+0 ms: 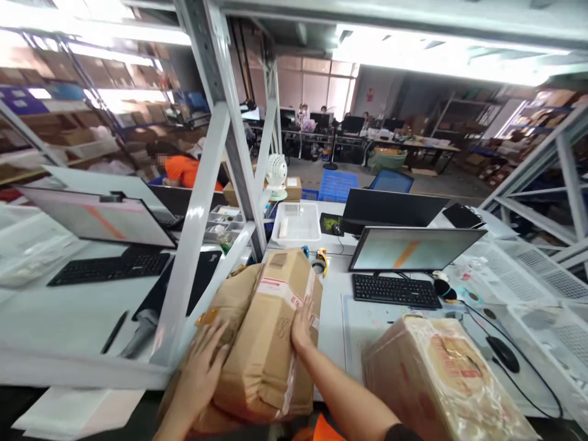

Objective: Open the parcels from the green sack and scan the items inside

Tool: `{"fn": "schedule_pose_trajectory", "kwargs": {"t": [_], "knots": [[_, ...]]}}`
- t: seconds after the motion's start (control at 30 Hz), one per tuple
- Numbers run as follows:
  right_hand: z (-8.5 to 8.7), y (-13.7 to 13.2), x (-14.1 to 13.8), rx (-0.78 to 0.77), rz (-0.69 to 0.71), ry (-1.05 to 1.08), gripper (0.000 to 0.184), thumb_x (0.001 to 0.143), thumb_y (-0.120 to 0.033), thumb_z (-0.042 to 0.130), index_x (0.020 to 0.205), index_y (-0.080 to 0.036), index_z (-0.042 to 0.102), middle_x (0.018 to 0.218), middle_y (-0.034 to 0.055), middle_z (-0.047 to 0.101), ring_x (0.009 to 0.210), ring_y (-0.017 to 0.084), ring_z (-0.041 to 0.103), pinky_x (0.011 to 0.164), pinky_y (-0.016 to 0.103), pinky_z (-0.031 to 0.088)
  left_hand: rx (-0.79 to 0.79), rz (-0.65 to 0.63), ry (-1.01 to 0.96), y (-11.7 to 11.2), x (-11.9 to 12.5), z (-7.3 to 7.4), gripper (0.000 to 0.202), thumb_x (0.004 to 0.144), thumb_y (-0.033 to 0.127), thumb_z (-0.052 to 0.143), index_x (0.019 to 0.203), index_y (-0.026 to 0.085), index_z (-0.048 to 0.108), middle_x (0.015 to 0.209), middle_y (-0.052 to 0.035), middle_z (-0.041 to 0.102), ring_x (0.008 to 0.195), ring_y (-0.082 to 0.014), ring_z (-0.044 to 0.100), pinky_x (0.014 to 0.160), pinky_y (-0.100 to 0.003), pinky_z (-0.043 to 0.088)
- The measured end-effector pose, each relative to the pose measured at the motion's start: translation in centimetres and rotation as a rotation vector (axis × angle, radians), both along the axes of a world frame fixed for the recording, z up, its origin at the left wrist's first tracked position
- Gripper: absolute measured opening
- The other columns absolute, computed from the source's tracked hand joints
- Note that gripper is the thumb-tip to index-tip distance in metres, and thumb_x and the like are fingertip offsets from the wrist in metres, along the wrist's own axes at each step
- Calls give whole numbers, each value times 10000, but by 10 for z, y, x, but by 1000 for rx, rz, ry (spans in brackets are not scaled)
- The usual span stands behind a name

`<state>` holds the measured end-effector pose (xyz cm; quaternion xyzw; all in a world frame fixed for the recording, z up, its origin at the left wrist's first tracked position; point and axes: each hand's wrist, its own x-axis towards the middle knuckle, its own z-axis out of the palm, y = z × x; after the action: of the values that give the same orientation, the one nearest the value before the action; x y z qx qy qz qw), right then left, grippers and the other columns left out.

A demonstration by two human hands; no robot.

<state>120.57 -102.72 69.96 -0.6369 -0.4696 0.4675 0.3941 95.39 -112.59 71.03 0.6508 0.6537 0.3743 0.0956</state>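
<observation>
Two brown packages are pressed side by side in front of me at the table's edge. The nearer-to-middle one is a cardboard box (257, 349) with white-and-red tape over its top and a label. Against its left side leans a wrinkled brown package (236, 294) with a strip of amber tape. My left hand (202, 361) lies with fingers spread on the wrinkled package, gripping it from the left. On the opposite side, my right hand (303, 327) braces the cardboard box with its fingers along the taped edge. The undersides of both packages are hidden.
A taped carton (450, 373) stands at the right front. Behind it are a keyboard (395, 291), a monitor (413, 248) and a mouse (503, 354). A tape dispenser (321, 262) and white basket (298, 223) lie beyond the box. A metal post (195, 239) rises at left.
</observation>
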Motion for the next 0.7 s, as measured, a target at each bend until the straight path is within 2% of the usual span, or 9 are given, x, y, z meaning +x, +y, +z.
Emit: {"fn": "schedule_pose_trajectory", "kwargs": {"t": [0.07, 0.13, 0.2, 0.27, 0.37, 0.47, 0.57, 0.7], "knots": [[-5, 4, -10, -15, -67, -11, 729, 1058, -655, 232, 1725, -360, 259, 1834, 74, 122, 1689, 388, 8, 1288, 741, 75, 16, 55, -52, 8, -17, 2, 556, 1002, 577, 461, 1398, 264, 692, 1542, -99, 633, 1493, -359, 546, 1270, -565, 452], [-11, 5, -11, 1, -95, -12, 723, 1067, -582, 262, 1731, -296, 269, 1829, 88, 136, 1696, 341, 32, 1327, 665, 56, 25, 22, -68, 6, -15, 17, 566, 1010, 599, 475, 1399, 249, 692, 1515, -98, 656, 1465, -345, 578, 1241, -540, 493], [-17, 5, -4, 33, -109, -8, 764, 1062, -546, 281, 1729, -172, 281, 1816, 138, 173, 1698, 296, 61, 1360, 548, 33, 56, -85, -23, -1, 7, 39, 570, 1046, 578, 466, 1465, 239, 654, 1566, -94, 613, 1498, -318, 546, 1250, -532, 481], [-22, 6, 4, 63, -124, 5, 804, 1047, -549, 306, 1701, -83, 325, 1799, 179, 214, 1697, 287, 89, 1368, 484, 29, 99, -216, 87, -7, 40, 58, 559, 1058, 543, 493, 1516, 249, 624, 1644, -92, 530, 1553, -320, 476, 1259, -552, 463], [-28, 6, 16, 113, -154, 42, 818, 1017, -593, 377, 1657, -85, 417, 1781, 177, 277, 1692, 286, 132, 1370, 463, 60, 81, -388, 318, -10, 83, 75, 522, 1011, 464, 603, 1508, 309, 651, 1707, -71, 443, 1606, -382, 370, 1260, -639, 425], [-34, 3, 25, 159, -197, 100, 916, 979, -686, 431, 1667, -82, 399, 1773, 189, 290, 1681, 286, 192, 1368, 444, 128, -27, -460, 470, -9, 103, 82, 500, 953, 396, 682, 1453, 383, 695, 1700, -42, 454, 1607, -434, 345, 1260, -734, 347], [-41, -3, 34, 176, -242, 161, 1056, 920, -810, 451, 1682, -84, 376, 1771, 197, 292, 1665, 295, 250, 1356, 420, 199, -128, -487, 487, -10, 111, 89, 460, 956, 376, 673, 1412, 414, 720, 1718, -21, 428, 1628, -439, 293, 1282, -749, 268], [-53, -11, 49, 148, -273, 216, 1174, 816, -954, 434, 1661, -139, 442, 1752, 181, 346, 1639, 324, 314, 1338, 430, 257, -241, -449, 367, -11, 132, 97, 515, 942, 379, 680, 1456, 359, 696, 1797, -25, 253, 1669, -461, 114, 1286, -718, 283]]}}
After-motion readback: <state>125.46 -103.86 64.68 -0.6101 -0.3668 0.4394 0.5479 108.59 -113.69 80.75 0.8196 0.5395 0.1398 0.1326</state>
